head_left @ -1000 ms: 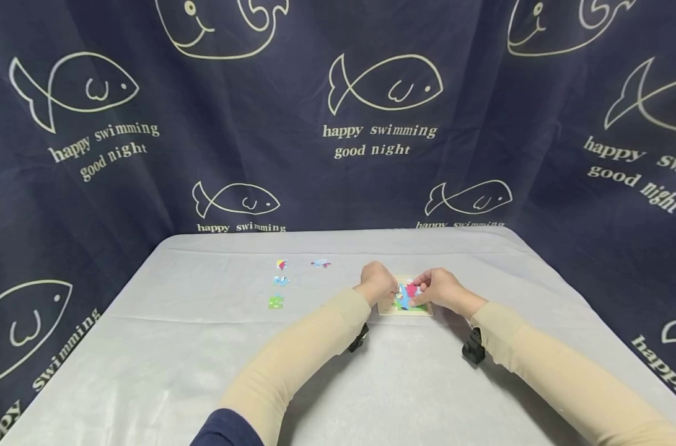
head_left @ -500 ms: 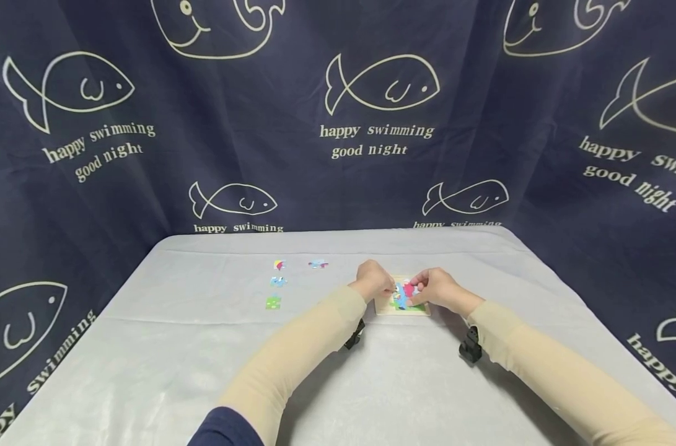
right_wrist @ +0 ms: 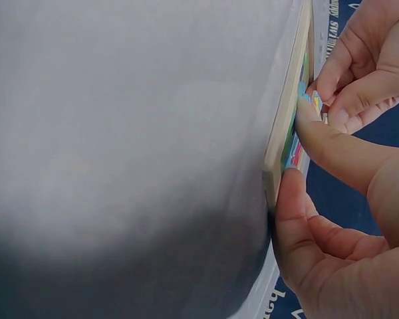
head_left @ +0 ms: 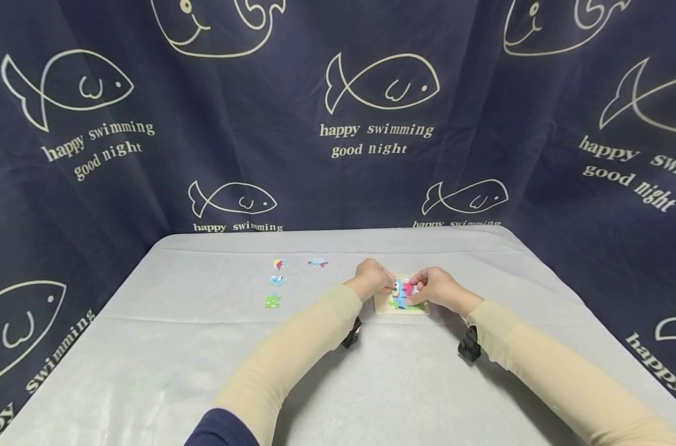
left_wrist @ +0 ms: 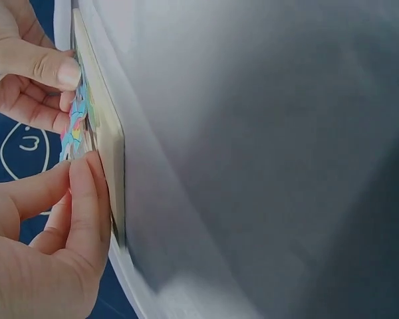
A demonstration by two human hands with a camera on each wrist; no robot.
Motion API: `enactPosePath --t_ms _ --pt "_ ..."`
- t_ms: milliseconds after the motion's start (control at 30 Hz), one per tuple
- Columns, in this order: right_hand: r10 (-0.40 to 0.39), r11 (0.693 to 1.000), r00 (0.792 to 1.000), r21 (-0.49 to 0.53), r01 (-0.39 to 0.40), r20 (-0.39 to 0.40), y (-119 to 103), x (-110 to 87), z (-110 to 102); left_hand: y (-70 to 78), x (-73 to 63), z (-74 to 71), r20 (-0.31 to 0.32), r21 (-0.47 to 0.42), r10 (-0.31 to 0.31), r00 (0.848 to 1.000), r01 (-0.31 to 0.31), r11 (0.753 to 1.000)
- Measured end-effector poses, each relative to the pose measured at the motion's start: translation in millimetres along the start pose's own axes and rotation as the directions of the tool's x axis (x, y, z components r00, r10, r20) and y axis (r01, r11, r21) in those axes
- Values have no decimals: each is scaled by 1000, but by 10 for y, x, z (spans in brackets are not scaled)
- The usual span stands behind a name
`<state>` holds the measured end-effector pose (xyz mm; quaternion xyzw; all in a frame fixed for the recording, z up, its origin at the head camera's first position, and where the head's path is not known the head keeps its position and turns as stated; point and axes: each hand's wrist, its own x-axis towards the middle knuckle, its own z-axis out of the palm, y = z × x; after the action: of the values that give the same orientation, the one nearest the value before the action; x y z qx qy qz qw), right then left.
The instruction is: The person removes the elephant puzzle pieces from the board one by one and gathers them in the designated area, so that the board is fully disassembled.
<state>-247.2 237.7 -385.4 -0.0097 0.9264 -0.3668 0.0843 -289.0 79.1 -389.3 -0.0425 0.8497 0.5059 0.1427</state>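
Observation:
A shallow wooden puzzle tray (head_left: 386,305) lies right of the table's middle, with colourful jigsaw pieces (head_left: 409,290) in red, blue and green over it. My left hand (head_left: 373,279) reaches its left side and pinches a jigsaw piece (left_wrist: 69,147) between thumb and fingertips, right beside the others. On the right, my right hand (head_left: 440,288) holds the joined pieces, thumb at the near side and fingers at the far side, as the right wrist view shows. Seen edge-on in the left wrist view, the pieces sit just over the tray. Fingers hide part of them.
Left of the tray, separate jigsaw pieces lie on the grey cloth: a green one (head_left: 272,301), a blue one (head_left: 278,280), a red-and-yellow one (head_left: 279,264) and a blue-and-red one (head_left: 318,263). A dark blue fish-print curtain (head_left: 338,186) hangs behind the table.
My left hand has shifted slightly left at the tray's side, still pinching its piece. The right hand keeps its hold, and the head view has moved a little.

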Motion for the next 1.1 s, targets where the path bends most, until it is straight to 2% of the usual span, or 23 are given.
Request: enactPosePath --t_ms 200,367,567,700,1100 --pt "-16 1000 1000 -3 16 2 -7 -7 -2 -4 46 -76 10 -21 17 1000 -17 1000" --pt "-11 1000 1000 -1 11 5 -8 -18 -8 3 44 -149 3 -77 42 999 -41 996" --pt "-27 1000 1000 -1 27 15 -2 -20 -7 7 -74 -242 32 -173 92 995 -85 981" --pt "-26 1000 1000 3 26 15 3 -18 7 2 -148 -311 49 -208 123 991 -110 972" --pt "-30 1000 999 0 30 15 -7 -32 9 -50 -166 -487 22 -226 114 993 -106 968"
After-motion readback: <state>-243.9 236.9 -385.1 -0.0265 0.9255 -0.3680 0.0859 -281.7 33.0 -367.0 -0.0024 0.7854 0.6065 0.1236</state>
